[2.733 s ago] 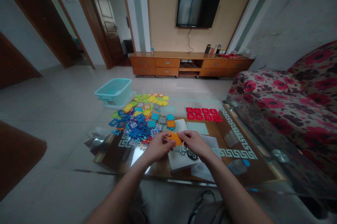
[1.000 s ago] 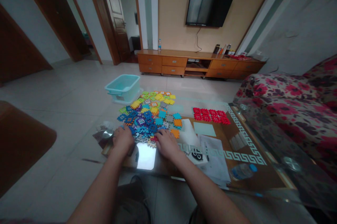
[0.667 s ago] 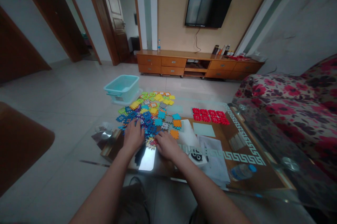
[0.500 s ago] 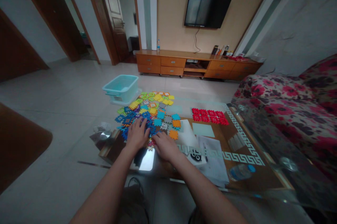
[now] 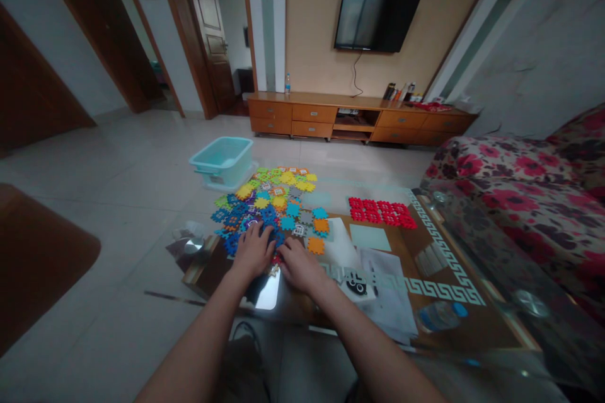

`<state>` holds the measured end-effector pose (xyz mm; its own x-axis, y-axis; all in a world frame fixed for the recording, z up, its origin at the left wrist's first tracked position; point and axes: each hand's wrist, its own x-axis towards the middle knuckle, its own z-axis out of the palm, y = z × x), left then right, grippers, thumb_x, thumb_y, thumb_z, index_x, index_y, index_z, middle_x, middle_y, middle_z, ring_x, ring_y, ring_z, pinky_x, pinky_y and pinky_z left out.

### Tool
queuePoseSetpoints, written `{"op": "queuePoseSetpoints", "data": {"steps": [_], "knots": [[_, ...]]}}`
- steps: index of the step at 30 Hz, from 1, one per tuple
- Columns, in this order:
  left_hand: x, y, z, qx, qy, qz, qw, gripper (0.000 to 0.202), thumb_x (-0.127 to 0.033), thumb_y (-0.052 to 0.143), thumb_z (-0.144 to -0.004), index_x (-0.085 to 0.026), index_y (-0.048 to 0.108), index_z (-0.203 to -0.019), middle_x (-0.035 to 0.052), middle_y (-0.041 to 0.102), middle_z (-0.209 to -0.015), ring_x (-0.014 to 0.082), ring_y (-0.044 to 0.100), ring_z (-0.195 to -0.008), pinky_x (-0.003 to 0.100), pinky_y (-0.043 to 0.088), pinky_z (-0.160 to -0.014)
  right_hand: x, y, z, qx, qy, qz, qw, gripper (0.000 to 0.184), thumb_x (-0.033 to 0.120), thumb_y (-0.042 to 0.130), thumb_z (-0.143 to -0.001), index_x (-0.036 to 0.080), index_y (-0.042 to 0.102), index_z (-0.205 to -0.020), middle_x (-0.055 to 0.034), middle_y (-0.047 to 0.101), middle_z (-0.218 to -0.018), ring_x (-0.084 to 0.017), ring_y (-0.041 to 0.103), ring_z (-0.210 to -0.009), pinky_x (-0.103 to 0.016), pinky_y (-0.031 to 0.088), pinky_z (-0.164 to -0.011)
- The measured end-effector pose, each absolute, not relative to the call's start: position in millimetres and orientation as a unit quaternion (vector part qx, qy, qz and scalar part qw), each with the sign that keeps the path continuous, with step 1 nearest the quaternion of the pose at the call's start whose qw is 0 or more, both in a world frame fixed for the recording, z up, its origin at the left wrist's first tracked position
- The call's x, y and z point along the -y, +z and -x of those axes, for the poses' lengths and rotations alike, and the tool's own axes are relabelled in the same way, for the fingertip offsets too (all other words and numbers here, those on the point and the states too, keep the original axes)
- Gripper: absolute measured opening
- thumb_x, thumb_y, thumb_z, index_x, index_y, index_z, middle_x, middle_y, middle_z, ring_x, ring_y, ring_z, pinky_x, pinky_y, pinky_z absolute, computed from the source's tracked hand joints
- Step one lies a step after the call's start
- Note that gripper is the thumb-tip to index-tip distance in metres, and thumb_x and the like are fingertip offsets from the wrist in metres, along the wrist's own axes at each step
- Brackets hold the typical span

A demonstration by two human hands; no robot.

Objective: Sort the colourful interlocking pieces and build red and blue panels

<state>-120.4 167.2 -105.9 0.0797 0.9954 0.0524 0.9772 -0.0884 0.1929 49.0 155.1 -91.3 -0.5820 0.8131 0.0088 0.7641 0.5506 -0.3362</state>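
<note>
Interlocking plastic puzzle tiles (image 5: pixel 292 208) in many colours lie heaped on the glass-topped table, blue ones (image 5: pixel 234 217) nearest my left hand. My left hand (image 5: pixel 255 253) rests on the near part of the heap, fingers spread over dark blue tiles. Close beside it, my right hand (image 5: pixel 300 266) has its fingers curled at the heap's near edge, by a few small red tiles. What lies under its fingertips is hidden. An orange tile (image 5: pixel 316 245) sits just beyond the right hand. Farther right, red tiles (image 5: pixel 382 212) lie grouped in rows.
A turquoise plastic bin (image 5: pixel 222 160) stands beyond the heap, at the left. White papers (image 5: pixel 388 292) and a water bottle (image 5: pixel 439 316) lie on the right part of the table. A phone-like flat object (image 5: pixel 267 292) is near the front edge. A floral sofa (image 5: pixel 515 195) stands at right.
The whole view has shifted slightly, with the scene moving right and down. Both hands stay at the near edge of the heap, their fingers only slightly moved.
</note>
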Motion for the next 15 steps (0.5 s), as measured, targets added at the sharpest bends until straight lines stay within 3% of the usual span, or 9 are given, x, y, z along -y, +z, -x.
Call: {"op": "queuePoseSetpoints", "data": {"steps": [6,15], "knots": [[-168,-106,122,-0.676,0.095,-0.730,0.038,0.034,-0.039,0.046,-0.093,-0.023,0.057,-0.121,0.0141,0.047,-0.140,0.0303,0.037,-0.136,0.047,0.027,-0.111,-150,-83,-52,0.874,0.153,0.454,0.080,0.022,0.023,0.051,-0.092,0.018,0.061,-0.112,-0.0107,0.058,-0.120,-0.024,0.052,-0.112,-0.034,0.045,-0.094],[-168,-109,123,-0.664,0.100,-0.740,0.038,0.033,-0.043,0.047,-0.093,-0.023,0.057,-0.117,0.0133,0.047,-0.140,0.0288,0.039,-0.134,0.044,0.029,-0.109,-150,-75,-70,0.839,0.145,0.522,0.056,0.021,0.018,0.051,-0.090,0.017,0.063,-0.108,-0.0126,0.061,-0.114,-0.025,0.056,-0.106,-0.034,0.044,-0.089]]}}
